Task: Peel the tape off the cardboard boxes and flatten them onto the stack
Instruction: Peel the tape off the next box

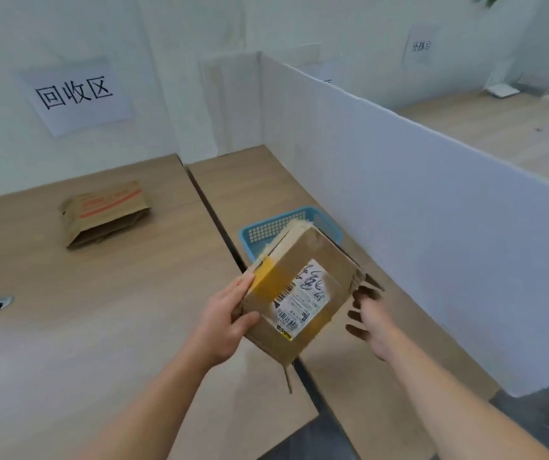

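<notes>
A small brown cardboard box (319, 270) hangs tilted in the air above the gap between two tables. It carries a white shipping label with handwriting, and yellowish tape runs across it. My left hand (230, 317) grips the box's left edge, thumb on top. My right hand (369, 320) hovers just right of the box with fingers spread, holding nothing. A thin strip dangles from the box's lower corner. Far left on the table lies a stack of flattened cardboard (105, 212) with orange print.
A blue plastic basket (266, 227) stands behind the held box on the right wooden table (243, 180). A white partition (415, 210) walls off the right side. A paper sign hangs on the wall. The left table (67, 310) has a cable hole (1, 303).
</notes>
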